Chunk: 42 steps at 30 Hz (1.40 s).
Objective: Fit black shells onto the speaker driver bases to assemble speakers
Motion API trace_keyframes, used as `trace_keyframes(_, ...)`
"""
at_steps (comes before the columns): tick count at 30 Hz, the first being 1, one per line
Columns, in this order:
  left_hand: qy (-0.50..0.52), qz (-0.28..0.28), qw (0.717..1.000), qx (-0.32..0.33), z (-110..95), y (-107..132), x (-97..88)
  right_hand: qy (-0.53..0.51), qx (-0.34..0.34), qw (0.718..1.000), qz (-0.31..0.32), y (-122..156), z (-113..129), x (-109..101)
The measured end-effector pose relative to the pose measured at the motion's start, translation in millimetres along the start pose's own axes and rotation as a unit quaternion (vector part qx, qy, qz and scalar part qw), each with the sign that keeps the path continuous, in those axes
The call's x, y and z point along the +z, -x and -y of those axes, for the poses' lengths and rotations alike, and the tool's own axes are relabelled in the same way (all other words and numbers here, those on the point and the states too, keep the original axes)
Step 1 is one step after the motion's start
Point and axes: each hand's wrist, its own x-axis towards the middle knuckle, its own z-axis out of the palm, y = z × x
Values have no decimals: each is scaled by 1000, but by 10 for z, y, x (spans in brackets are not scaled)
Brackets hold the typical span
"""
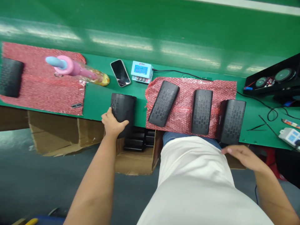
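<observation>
A black speaker (pixel 123 107), standing at the near edge of the green bench (pixel 98 100) left of centre, is gripped by the left hand (pixel 113 123), with the thumb laid across its front and the fingers wrapped round its left side. The right hand (pixel 242 155) is held open and empty, just near of a second speaker (pixel 231 120) on red bubble wrap (pixel 185 84). A firm, level hold is judged wise, since a cardboard box (pixel 133 159) gapes below. The left fingertips are hidden, and the box's dark contents cannot be made out.
</observation>
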Motion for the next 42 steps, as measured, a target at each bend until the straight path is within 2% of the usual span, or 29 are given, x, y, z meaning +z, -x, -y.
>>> trace_keyframes(1, -3, 0, 1000, 0, 0, -2, -1, -20, 16, 990, -139, -22, -95, -58)
trace_keyframes(2, -5, -2, 1000, -2, 1, -6, 0, -34, 21, 961, -273, -67, -194, -116)
trace_keyframes(3, -7, -4, 1000, -5, 2, -13, 2, -43, 17, 923, -382, -134, -294, -173)
trace_keyframes(4, -10, -5, 1000, -10, 5, -23, 5, -52, 9, 891, -451, -220, -392, -229)
trace_keyframes(5, -13, -4, 1000, -15, 9, -34, 6, -60, 6, 875, -480, -317, -483, -281)
trace_keyframes(6, -17, -2, 1000, -19, 14, -48, 5, -70, 10, 875, -479, -420, -565, -324)
trace_keyframes(9, -35, 0, 999, -19, 38, -94, -8, -130, 14, 908, -399, -704, -709, -358)
trace_keyframes(12, -42, -7, 999, 0, 82, -138, -26, -150, -16, 922, -357, -889, -660, -208)
trace_keyframes(17, -43, -24, 999, 17, 165, -224, -20, -99, -44, 905, -411, -1013, -321, 188)
trace_keyframes(20, -62, -20, 998, 14, 176, -266, -7, -54, -29, 897, -437, -1013, -166, 311)
trace_keyframes(29, -69, -38, 996, 29, 195, -275, 20, 83, 48, 899, -427, -1008, -72, 408)
trace_keyframes(38, -73, -38, 996, 38, 247, -296, 39, 97, 27, 892, -440, -1032, -103, 437)
trace_keyframes(42, -84, -33, 995, 32, 209, -281, 9, 72, -11, 879, -472, -1061, -149, 442)
